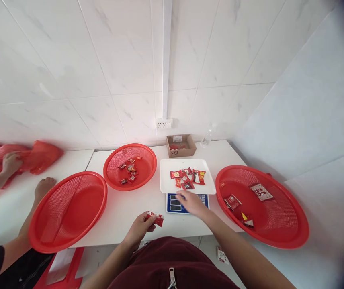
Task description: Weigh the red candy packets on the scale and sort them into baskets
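My left hand (140,228) is closed on a small red-and-white snack packet (156,219), in front of the table's near edge. Over the keypad of a blue digital scale (175,202) hovers my right hand (192,202), its fingers pointing left and loosely bent, with nothing visible in them. Its fingertips are by the front rim of the scale's white tray (167,184); whether they touch it I cannot tell. Several red packets (187,178) lie in that tray, some with white or yellow on them.
Red baskets stand around: one (81,204) at left, one (144,154) behind with several small packets, one (280,216) at right with a few larger packets. A cardboard box (182,151) and a clear bottle (206,137) stand behind. At far left, another person's hand (11,162) touches red bags (44,154).
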The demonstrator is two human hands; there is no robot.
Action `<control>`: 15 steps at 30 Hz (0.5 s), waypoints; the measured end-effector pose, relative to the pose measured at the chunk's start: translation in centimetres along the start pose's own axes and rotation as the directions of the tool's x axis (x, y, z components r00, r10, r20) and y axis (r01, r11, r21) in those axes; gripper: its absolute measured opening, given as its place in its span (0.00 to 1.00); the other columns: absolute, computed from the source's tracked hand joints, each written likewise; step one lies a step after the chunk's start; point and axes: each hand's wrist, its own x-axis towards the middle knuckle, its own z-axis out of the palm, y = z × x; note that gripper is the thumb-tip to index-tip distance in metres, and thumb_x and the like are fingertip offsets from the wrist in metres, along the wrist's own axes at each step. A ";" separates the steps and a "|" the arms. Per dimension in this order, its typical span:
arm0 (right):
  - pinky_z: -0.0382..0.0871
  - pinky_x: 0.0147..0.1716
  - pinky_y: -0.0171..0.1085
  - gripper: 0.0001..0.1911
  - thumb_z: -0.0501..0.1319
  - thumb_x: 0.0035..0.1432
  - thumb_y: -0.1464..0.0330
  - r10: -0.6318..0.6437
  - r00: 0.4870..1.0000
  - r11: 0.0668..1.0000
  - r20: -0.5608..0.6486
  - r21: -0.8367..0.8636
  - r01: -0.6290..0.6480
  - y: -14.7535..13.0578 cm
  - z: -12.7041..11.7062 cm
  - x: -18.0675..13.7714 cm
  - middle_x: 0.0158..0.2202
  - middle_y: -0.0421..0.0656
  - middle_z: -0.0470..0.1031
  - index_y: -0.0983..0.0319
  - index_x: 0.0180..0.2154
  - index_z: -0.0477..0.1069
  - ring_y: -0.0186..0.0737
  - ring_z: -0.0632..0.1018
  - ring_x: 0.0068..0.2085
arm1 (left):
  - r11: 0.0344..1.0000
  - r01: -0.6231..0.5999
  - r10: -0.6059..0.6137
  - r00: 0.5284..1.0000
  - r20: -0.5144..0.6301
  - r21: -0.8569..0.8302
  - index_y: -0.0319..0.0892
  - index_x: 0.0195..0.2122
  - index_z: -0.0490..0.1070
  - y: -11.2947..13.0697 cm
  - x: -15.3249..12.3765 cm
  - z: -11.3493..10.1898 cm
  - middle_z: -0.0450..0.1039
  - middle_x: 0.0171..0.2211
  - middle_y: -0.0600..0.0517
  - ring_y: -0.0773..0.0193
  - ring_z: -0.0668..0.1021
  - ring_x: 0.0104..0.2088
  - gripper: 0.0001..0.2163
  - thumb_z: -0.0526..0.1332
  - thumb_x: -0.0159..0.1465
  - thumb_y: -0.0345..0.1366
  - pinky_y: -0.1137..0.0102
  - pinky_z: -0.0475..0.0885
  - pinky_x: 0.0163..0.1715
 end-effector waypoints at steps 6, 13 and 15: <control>0.59 0.29 0.32 0.20 0.51 0.61 0.57 -0.189 0.947 0.969 0.261 0.207 0.136 -3.9 1.9 -3.1 0.31 0.43 0.77 0.62 0.35 0.76 0.36 0.73 0.31 | 0.996 -0.090 0.089 0.995 0.041 0.025 0.40 0.30 0.69 2.2 -0.3 1.4 0.69 0.24 0.54 0.68 0.67 0.27 0.21 0.62 0.52 0.55 0.71 0.62 0.31; 0.55 0.26 0.31 0.18 0.53 0.59 0.60 -0.147 0.966 0.969 0.214 0.228 0.098 -4.0 2.2 -3.9 0.24 0.40 0.72 0.64 0.27 0.74 0.33 0.68 0.26 | 0.994 -0.103 0.099 0.987 0.129 0.025 0.40 0.31 0.69 3.0 -0.4 2.4 0.75 0.26 0.51 0.67 0.67 0.26 0.19 0.61 0.55 0.54 0.71 0.62 0.31; 0.55 0.26 0.31 0.18 0.53 0.59 0.61 -0.158 0.965 0.962 0.208 0.254 0.102 -4.1 2.0 -4.1 0.23 0.40 0.71 0.63 0.25 0.74 0.32 0.68 0.26 | 0.995 -0.096 0.089 0.983 0.163 0.031 0.40 0.31 0.69 3.1 -0.5 2.5 0.76 0.27 0.50 0.67 0.67 0.26 0.19 0.60 0.56 0.54 0.70 0.62 0.31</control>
